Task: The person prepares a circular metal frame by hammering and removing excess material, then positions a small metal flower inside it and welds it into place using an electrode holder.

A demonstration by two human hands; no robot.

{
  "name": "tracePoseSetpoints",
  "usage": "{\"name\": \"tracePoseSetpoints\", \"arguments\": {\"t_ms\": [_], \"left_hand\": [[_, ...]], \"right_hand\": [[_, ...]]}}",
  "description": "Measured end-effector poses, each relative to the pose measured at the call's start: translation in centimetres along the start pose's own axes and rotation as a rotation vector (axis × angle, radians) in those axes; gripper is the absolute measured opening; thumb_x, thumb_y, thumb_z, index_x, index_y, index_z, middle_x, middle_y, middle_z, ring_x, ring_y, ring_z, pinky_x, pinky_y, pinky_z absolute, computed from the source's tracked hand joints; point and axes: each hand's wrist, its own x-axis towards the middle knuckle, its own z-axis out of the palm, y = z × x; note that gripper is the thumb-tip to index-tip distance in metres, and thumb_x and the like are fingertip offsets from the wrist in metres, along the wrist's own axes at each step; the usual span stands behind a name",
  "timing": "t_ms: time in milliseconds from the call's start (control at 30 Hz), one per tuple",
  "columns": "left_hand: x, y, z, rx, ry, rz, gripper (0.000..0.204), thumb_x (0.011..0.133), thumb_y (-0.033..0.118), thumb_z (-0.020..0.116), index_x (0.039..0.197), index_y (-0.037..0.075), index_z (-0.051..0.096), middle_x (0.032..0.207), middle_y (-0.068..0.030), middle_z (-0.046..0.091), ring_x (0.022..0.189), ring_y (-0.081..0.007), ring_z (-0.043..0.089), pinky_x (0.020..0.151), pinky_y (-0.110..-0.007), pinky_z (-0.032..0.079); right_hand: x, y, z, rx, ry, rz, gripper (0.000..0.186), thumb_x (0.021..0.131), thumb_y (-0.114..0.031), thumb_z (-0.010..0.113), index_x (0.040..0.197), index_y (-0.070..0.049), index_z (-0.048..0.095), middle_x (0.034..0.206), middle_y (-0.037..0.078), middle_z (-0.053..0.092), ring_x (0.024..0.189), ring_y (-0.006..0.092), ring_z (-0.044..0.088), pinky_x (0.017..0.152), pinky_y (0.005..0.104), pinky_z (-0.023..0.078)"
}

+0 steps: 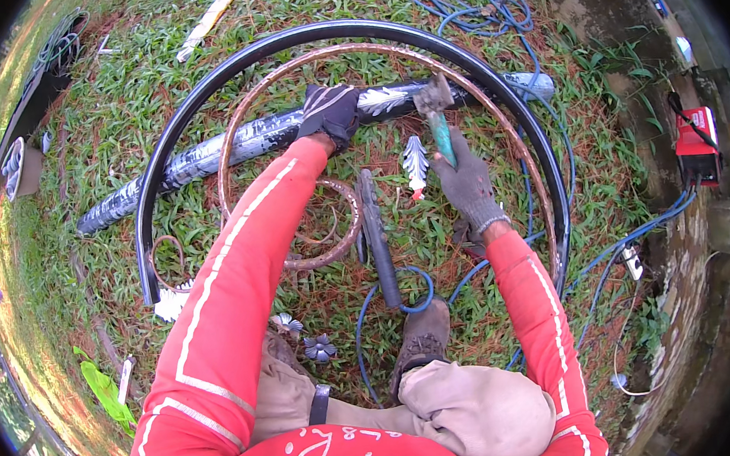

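Holding a hammer (439, 126) at a pipe (270, 133) that bears a silver leaf (382, 100).
In the head view, your right grip (467, 182) is closed around the hammer's green handle, its head at the pipe just right of the leaf. Your left grip (329, 116) rests on the pipe at the leaf's left end; whether it pinches the leaf, you cannot tell. Nearer you, a second leaf (415, 164) lies on the grass (494, 260), right of a dark bar (378, 242).
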Motion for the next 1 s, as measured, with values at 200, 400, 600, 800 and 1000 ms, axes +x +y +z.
{"name": "tracePoseSetpoints", "arguments": {"t_ms": [200, 400, 600, 800, 1000], "left_hand": [[0.7, 3.5, 0.0, -0.167, 0.094, 0.083, 0.028, 0.087, 0.021, 0.075, 0.112, 0.010, 0.080, 0.104, -0.0192, 0.079, 0.099, -0.0437, 0.074, 0.089, -0.052, 0.057], [1.2, 7.5, 2.1, -0.425, -0.254, -0.059, 0.031, 0.090, 0.030, 0.081, 0.109, 0.005, 0.081, 0.097, -0.0157, 0.081, 0.092, -0.0320, 0.078, 0.083, -0.043, 0.059], [-0.6, 12.4, 2.9, -0.186, -0.074, -0.126, 0.066, 0.092, 0.049, 0.081, 0.137, 0.003, 0.067, 0.120, -0.0209, 0.073, 0.106, -0.0397, 0.071, 0.094, -0.051, 0.054], [-2.4, 11.4, 6.3, 0.181, 0.209, 0.505, 0.066, 0.094, 0.049, 0.071, 0.147, 0.011, 0.061, 0.150, -0.0275, 0.059, 0.140, -0.0543, 0.053, 0.114, -0.074, 0.036], [-4.2, 11.4, 10.5, 0.132, -0.037, 0.416, 0.040, 0.088, 0.035, 0.073, 0.125, 0.021, 0.078, 0.155, -0.0234, 0.058, 0.151, -0.0546, 0.045, 0.122, -0.082, 0.022]], "right_hand": [[-6.5, 7.2, -0.9, -0.048, 0.038, 0.168, 0.073, 0.102, -0.030, 0.071, 0.167, -0.012, 0.042, 0.104, 0.025, 0.079, 0.090, 0.0422, 0.080, 0.080, 0.0512, 0.062], [-7.3, 6.4, -2.1, 0.505, -0.182, 0.527, 0.062, 0.108, -0.023, 0.064, 0.167, -0.015, 0.044, 0.074, 0.008, 0.072, 0.058, 0.0178, 0.072, 0.052, 0.0344, 0.058], [-7.9, 8.6, -2.4, 0.583, -0.153, 0.540, 0.062, 0.108, -0.022, 0.064, 0.166, -0.016, 0.043, 0.073, 0.008, 0.071, 0.054, 0.0186, 0.069, 0.049, 0.0348, 0.056], [-7.7, 8.6, -2.6, 0.624, -0.188, 0.540, 0.065, 0.108, -0.022, 0.064, 0.168, -0.019, 0.041, 0.073, 0.008, 0.070, 0.053, 0.0183, 0.068, 0.048, 0.0358, 0.056], [-7.7, 8.7, -2.2, 0.643, -0.180, 0.524, 0.063, 0.108, -0.022, 0.065, 0.166, -0.018, 0.044, 0.073, 0.005, 0.068, 0.055, 0.0158, 0.067, 0.049, 0.0344, 0.056]]}}
